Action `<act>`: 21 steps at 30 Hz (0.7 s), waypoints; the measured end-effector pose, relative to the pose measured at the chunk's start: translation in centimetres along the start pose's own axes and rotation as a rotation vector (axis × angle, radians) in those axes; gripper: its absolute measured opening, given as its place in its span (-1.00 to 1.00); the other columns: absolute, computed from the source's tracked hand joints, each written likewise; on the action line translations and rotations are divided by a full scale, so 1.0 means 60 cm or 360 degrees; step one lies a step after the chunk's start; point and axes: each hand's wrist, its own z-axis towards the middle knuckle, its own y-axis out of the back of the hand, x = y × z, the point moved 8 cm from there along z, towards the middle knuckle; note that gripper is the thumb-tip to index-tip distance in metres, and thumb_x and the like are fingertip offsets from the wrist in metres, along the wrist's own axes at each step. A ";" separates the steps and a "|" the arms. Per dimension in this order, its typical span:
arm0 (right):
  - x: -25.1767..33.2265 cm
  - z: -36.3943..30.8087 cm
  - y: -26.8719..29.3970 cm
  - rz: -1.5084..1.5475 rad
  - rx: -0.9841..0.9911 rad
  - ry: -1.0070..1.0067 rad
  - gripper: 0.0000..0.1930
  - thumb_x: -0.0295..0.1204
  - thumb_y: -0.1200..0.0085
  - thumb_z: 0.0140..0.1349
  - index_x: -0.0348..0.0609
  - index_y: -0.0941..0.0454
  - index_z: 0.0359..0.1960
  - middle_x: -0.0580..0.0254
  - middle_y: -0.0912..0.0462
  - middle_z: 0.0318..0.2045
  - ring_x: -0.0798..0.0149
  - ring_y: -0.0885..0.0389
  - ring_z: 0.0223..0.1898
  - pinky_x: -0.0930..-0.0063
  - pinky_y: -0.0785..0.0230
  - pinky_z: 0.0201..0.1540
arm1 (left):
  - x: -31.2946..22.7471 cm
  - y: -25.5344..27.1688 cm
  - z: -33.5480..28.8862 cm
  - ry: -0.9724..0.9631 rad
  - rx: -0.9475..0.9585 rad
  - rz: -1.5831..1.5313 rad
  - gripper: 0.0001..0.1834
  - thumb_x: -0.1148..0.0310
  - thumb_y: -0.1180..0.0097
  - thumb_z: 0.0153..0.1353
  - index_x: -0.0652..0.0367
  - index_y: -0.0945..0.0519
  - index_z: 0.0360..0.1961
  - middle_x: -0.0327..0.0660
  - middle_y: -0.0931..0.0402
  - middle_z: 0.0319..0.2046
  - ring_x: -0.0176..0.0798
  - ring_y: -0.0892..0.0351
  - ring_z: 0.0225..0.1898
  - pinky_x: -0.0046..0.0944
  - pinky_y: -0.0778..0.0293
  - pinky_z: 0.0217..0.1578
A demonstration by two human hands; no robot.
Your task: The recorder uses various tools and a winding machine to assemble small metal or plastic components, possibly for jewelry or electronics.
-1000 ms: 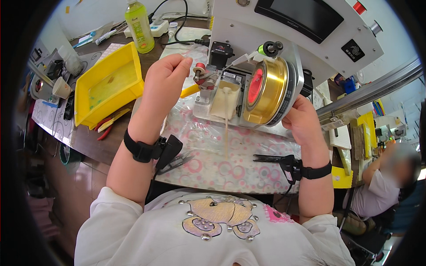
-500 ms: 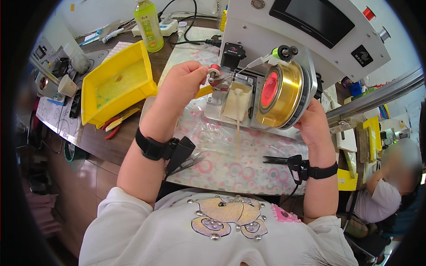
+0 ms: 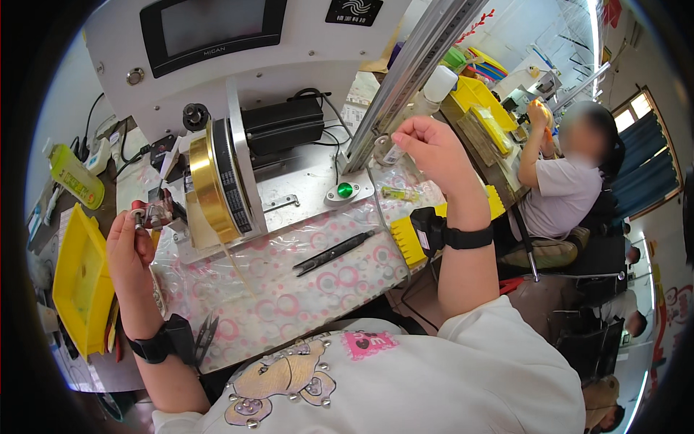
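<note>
My left hand (image 3: pixel 131 249) is closed, its thumb and fingers pinched on a small red-and-metal roller part (image 3: pixel 150 215) at the machine's left end. Beside it stands a large golden wheel (image 3: pixel 211 189) with a black printed rim. My right hand (image 3: pixel 437 152) is raised at the machine's right, beyond the green button (image 3: pixel 345 190). Its thumb and fingertips pinch at a small clear bottle with a white label (image 3: pixel 392 155); the grip is partly hidden. The white machine housing (image 3: pixel 217 79) carries a dark screen (image 3: pixel 211 27).
Black tweezers (image 3: pixel 335 253) lie on the pink-circled cloth (image 3: pixel 289 304). A yellow tray (image 3: pixel 83 278) and green drink bottle (image 3: pixel 74 176) stand left. A metal post (image 3: pixel 412 79) rises near my right hand. A seated person (image 3: pixel 560 170) works at right.
The view has swung to the right. My right hand has left the golden wheel's side and moved right to the small bottle. My left hand stays at the roller part.
</note>
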 end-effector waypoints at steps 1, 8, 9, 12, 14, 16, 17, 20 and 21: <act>0.002 0.002 0.001 0.0010 -0.0024 -0.0009 -0.84 -0.39 -0.13 0.17 -0.26 -0.53 -0.37 0.41 -0.51 -0.53 0.55 -0.39 -0.46 0.61 -0.26 -0.39 | 0.001 0.003 -0.001 0.0020 -0.0038 0.0009 -0.83 0.28 0.07 0.36 0.12 -0.48 -0.31 -0.45 -0.21 -0.74 -0.58 -0.05 -0.78 -0.51 0.06 -0.78; -0.014 0.020 -0.010 0.0169 -0.0099 0.0118 -0.92 -0.47 -0.10 0.21 -0.21 -0.51 -0.40 0.55 -0.44 -0.55 0.67 -0.30 -0.49 0.74 -0.13 -0.45 | 0.005 0.022 0.001 0.0003 -0.0096 0.0030 -0.80 0.26 0.07 0.36 0.14 -0.51 -0.21 -0.48 -0.18 -0.73 -0.60 -0.03 -0.76 -0.54 0.05 -0.75; -0.018 0.022 -0.008 0.0166 -0.0097 0.0113 -0.92 -0.47 -0.10 0.21 -0.21 -0.51 -0.40 0.55 -0.44 -0.55 0.67 -0.30 -0.49 0.74 -0.13 -0.45 | 0.006 0.021 0.000 0.0004 -0.0114 0.0022 -0.80 0.26 0.07 0.36 0.15 -0.51 -0.19 -0.48 -0.17 -0.72 -0.61 -0.03 -0.76 -0.55 0.05 -0.75; -0.023 0.025 -0.013 0.0184 -0.0081 0.0151 -0.94 -0.49 -0.09 0.21 -0.18 -0.50 -0.39 0.57 -0.41 -0.56 0.67 -0.25 -0.55 0.73 -0.08 -0.52 | 0.007 0.031 -0.001 -0.0037 -0.0133 0.0046 -0.78 0.27 0.10 0.37 0.17 -0.50 -0.16 -0.48 -0.18 -0.72 -0.61 -0.02 -0.75 -0.55 0.05 -0.75; -0.040 0.024 -0.023 0.0510 0.0011 -0.0166 -0.95 -0.50 -0.09 0.22 -0.14 -0.47 -0.37 0.58 -0.36 -0.58 0.66 -0.17 -0.62 0.72 -0.01 -0.61 | 0.007 0.036 0.000 -0.0044 -0.0123 0.0067 -0.77 0.27 0.11 0.37 0.18 -0.50 -0.15 -0.49 -0.18 -0.72 -0.61 -0.01 -0.76 -0.54 0.05 -0.75; -0.073 0.032 -0.037 0.0842 0.0118 -0.0209 -0.95 -0.50 -0.08 0.23 -0.12 -0.45 -0.37 0.57 -0.32 -0.60 0.64 -0.12 -0.65 0.72 0.04 -0.63 | 0.007 0.033 0.000 -0.0053 -0.0107 0.0076 -0.76 0.27 0.12 0.38 0.19 -0.50 -0.14 -0.49 -0.18 -0.72 -0.61 0.00 -0.76 -0.54 0.06 -0.75; -0.084 0.036 -0.051 0.1183 0.0231 -0.0241 -0.94 -0.50 -0.07 0.24 -0.09 -0.43 -0.36 0.57 -0.29 -0.61 0.63 -0.08 -0.67 0.72 0.08 -0.66 | 0.005 0.031 -0.001 -0.0053 -0.0085 0.0091 -0.75 0.27 0.13 0.38 0.20 -0.50 -0.13 -0.49 -0.18 -0.72 -0.61 0.00 -0.76 -0.54 0.07 -0.75; -0.107 0.017 -0.079 0.1620 0.0338 -0.0468 -0.93 -0.47 -0.03 0.27 -0.07 -0.41 -0.36 0.53 -0.26 -0.62 0.60 -0.10 -0.67 0.72 0.06 -0.64 | 0.006 0.027 0.000 -0.0040 -0.0060 0.0108 -0.75 0.26 0.14 0.38 0.19 -0.50 -0.15 -0.49 -0.18 -0.72 -0.62 0.01 -0.77 -0.53 0.09 -0.76; -0.109 0.010 -0.082 0.1608 0.0339 -0.0470 -0.93 -0.47 -0.03 0.27 -0.07 -0.41 -0.36 0.53 -0.26 -0.62 0.60 -0.10 -0.67 0.72 0.06 -0.64 | 0.008 0.025 0.002 -0.0031 -0.0047 0.0117 -0.76 0.26 0.14 0.38 0.18 -0.50 -0.17 -0.49 -0.18 -0.73 -0.61 0.01 -0.77 -0.53 0.10 -0.76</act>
